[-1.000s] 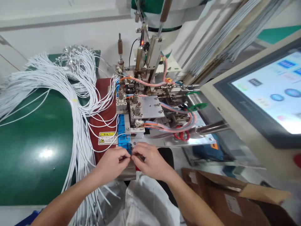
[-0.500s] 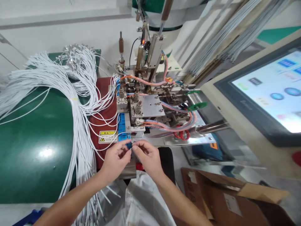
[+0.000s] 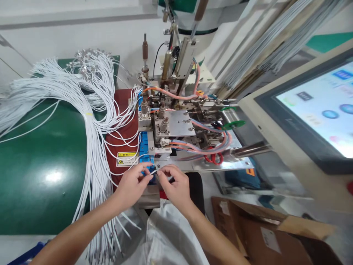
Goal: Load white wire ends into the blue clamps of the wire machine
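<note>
Near the front end of the blue fixture strip [image 3: 143,143], my two hands meet over a thin white cable [image 3: 153,172]. My left hand [image 3: 131,186] curls round the cable, its thumb against it and its index finger slightly raised. Thumb and index finger of my right hand [image 3: 175,184] pinch the cable's tip, which they mostly hide. Other white cables run from a large bundle [image 3: 92,147] into the blue strip on the machine's left side.
A bench machine [image 3: 176,123] with air tubes stands ahead. A green table [image 3: 41,176] lies left, and a red plate with a warning label [image 3: 127,159] sits beside the strip. On the right are a touch screen [image 3: 317,99] and a cardboard box [image 3: 259,239].
My left index finger and thumb have parted a little, and a short white length of cable now shows between my hands. The view has shifted slightly.
</note>
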{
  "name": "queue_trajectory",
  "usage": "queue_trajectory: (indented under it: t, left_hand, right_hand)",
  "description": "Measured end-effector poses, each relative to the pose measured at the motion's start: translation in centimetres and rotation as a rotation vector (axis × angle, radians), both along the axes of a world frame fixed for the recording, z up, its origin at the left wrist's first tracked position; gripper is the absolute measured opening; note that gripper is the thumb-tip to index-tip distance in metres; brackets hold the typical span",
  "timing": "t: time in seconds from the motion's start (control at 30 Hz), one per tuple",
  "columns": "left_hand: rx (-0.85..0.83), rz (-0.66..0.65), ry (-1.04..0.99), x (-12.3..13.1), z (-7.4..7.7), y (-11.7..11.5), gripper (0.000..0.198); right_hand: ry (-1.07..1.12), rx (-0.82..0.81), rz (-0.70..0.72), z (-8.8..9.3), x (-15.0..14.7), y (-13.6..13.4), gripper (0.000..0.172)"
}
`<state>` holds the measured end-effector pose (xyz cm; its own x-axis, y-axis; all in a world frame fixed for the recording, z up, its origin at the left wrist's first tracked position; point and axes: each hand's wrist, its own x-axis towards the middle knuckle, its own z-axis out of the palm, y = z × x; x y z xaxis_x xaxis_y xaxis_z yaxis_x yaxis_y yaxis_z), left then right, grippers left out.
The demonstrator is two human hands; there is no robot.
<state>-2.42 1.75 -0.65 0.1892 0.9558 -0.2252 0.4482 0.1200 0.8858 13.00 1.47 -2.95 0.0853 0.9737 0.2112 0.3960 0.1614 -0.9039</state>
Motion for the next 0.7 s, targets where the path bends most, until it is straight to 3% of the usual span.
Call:
queue_trajectory:
  t: [0.13, 0.23, 0.4, 0.57, 0.7]
  left_hand:
    - [0.186, -0.150, 0.284, -1.7, 0.4, 0.8, 0.016]
    - [0.251, -0.176, 0.340, -2.1, 0.1, 1.0, 0.017]
    - [0.259, -0.175, 0.400, -1.8, -0.3, 1.3, 0.018]
    - [0.250, -0.195, 0.497, -1.5, 0.1, 1.7, 0.017]
    - [0.230, -0.240, 0.523, -1.5, 0.3, 1.8, 0.019]
  right_hand:
    - [-0.018, -0.158, 0.021, -1.6, 0.1, 0.4, 0.016]
    - [-0.106, -0.175, 0.052, -2.2, 0.1, 0.5, 0.016]
    - [-0.233, -0.235, 0.082, -1.8, 0.2, 0.8, 0.014]
    - [-0.270, -0.329, 0.144, -1.5, 0.6, 1.5, 0.013]
    - [-0.211, -0.276, 0.255, -1.8, 1.0, 2.0, 0.018]
